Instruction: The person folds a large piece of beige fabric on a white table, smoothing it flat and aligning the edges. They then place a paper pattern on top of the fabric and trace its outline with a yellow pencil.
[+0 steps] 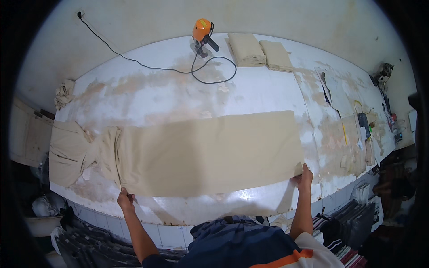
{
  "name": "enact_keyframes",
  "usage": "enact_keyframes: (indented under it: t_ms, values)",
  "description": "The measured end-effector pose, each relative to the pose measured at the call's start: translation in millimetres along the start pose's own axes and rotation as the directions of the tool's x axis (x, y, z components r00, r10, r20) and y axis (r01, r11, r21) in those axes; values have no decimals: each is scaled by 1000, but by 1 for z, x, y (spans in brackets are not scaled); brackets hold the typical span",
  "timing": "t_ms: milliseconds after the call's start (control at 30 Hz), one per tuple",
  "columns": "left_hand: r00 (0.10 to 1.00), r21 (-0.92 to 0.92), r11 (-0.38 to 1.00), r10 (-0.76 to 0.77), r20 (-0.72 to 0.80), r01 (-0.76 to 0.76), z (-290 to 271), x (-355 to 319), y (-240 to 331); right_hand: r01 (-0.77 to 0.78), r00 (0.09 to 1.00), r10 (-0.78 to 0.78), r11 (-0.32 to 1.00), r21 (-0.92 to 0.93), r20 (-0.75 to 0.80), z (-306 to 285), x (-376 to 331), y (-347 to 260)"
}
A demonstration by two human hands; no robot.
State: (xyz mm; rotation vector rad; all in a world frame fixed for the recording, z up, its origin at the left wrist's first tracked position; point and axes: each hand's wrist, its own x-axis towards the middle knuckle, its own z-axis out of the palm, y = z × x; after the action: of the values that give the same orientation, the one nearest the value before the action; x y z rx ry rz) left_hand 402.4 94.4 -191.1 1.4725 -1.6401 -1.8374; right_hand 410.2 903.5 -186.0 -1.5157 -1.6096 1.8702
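Observation:
A long piece of beige fabric (223,152) lies spread across the white, stained table (156,98). Its right part is flat, while the left end is gathered into folds and creases. At the near edge, beside the bunched part, my left hand (126,199) pinches the fabric. My right hand (304,177) grips the near right corner, its fingers closed on the cloth. Part of each hand's fingers is hidden by the fabric.
An orange electric cutting machine (202,30) stands at the back, its black cord (174,70) looped on the table. Two folded beige fabric stacks (246,50) lie beside it. Scissors (325,87) and small tools are at the right. Dark clothes (98,245) are piled below the near edge.

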Motion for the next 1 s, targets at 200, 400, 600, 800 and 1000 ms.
enact_keyframes:
  t_ms: [200,400,600,800,1000]
  values:
    - [990,89,996,23,-141,-11,-15,0,3,165,981,-172,983,-84,-89,-34,9,28]
    - [639,700,684,635,-433,-205,35,-33,-1,78,763,-524,658,-749,-380,-34,-7,10]
    - [369,493,186,878,305,-850,184,-56,48,665,483,-860,238,-708,164,82,10,-59]
    - [300,529,-238,607,736,-814,248,2,63,747,394,-734,-95,-658,553,166,46,-71]
    - [448,668,-142,639,626,-730,248,22,49,630,632,-485,-132,-765,604,165,62,-67]
